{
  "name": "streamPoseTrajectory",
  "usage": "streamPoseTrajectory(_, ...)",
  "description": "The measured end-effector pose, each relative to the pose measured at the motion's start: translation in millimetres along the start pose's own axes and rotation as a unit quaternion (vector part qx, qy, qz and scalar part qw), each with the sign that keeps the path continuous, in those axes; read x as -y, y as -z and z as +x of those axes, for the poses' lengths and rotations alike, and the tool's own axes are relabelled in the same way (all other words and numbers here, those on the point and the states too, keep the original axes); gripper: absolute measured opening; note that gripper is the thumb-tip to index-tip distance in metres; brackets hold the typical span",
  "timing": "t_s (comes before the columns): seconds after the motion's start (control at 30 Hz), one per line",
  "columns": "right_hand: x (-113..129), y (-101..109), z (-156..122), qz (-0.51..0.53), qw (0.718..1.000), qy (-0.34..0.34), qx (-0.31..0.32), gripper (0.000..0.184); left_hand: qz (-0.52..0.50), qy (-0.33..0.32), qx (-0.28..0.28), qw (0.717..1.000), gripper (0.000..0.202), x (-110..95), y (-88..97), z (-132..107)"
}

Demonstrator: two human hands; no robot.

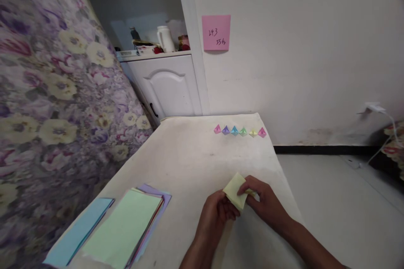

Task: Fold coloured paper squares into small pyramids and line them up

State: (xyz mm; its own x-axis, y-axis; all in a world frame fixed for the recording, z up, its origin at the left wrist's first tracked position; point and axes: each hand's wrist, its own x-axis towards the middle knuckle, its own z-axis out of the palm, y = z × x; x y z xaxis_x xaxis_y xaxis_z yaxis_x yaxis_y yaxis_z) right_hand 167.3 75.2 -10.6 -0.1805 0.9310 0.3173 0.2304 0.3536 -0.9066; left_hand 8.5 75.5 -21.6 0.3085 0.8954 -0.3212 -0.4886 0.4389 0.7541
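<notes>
A folded piece of pale yellow paper (234, 189) is held between both hands above the near right part of the table. My left hand (217, 209) grips its left and lower edge, fingers curled beneath it. On the right side, my right hand (263, 196) pinches the paper, with the index finger lying on its upper face and the thumb below. A small flap sticks out by the right thumb. The undersides of the folds are hidden by the fingers.
Several small folded paper pieces (234, 130) in different colours line the far edge of the cloth-covered table (189, 155). At left lie a green-topped paper stack (126, 222) and blue sheets (82, 229). A floral curtain (63, 92) hangs left; a pink note (216, 32) is on the wall.
</notes>
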Motion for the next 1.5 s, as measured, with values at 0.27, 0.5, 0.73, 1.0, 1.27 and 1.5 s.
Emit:
streamPoseTrajectory(0.27, -3.7, -3.7, -2.5, -0.029, 0.998, 0.043, 0.024, 0.032, 0.085, -0.011, -0.015, 0.996, 0.033, 2.8, 1.0, 1.5)
streamPoseTrajectory(0.5, 7.1, 4.5, -1.4, 0.122, 0.992, -0.03, 0.015, 0.018, 0.17, -0.05, -0.043, 0.983, 0.036, 2.2, 5.8, 6.0)
streamPoseTrajectory(0.73, -17.8, -3.3, 2.3, 0.171, 0.97, -0.168, -0.036, 0.035, 0.246, -0.065, -0.055, 0.965, 0.034, -3.3, -0.3, 2.9)
streamPoseTrajectory(1.0, -20.3, -8.3, 2.7, 0.19, 0.969, -0.157, -0.024, 0.03, 0.217, -0.065, -0.062, 0.972, 0.029, 1.7, 0.5, 3.7)
streamPoseTrajectory(1.27, -16.5, -10.7, 1.2, 0.176, 0.972, -0.157, -0.019, 0.026, 0.173, -0.047, -0.045, 0.983, 0.029, 11.7, 5.8, 7.4)
streamPoseTrajectory(1.5, -12.0, -12.5, 2.0, 0.171, 0.969, -0.175, -0.029, 0.025, 0.17, -0.044, -0.057, 0.983, 0.028, 11.1, 2.9, 5.5)
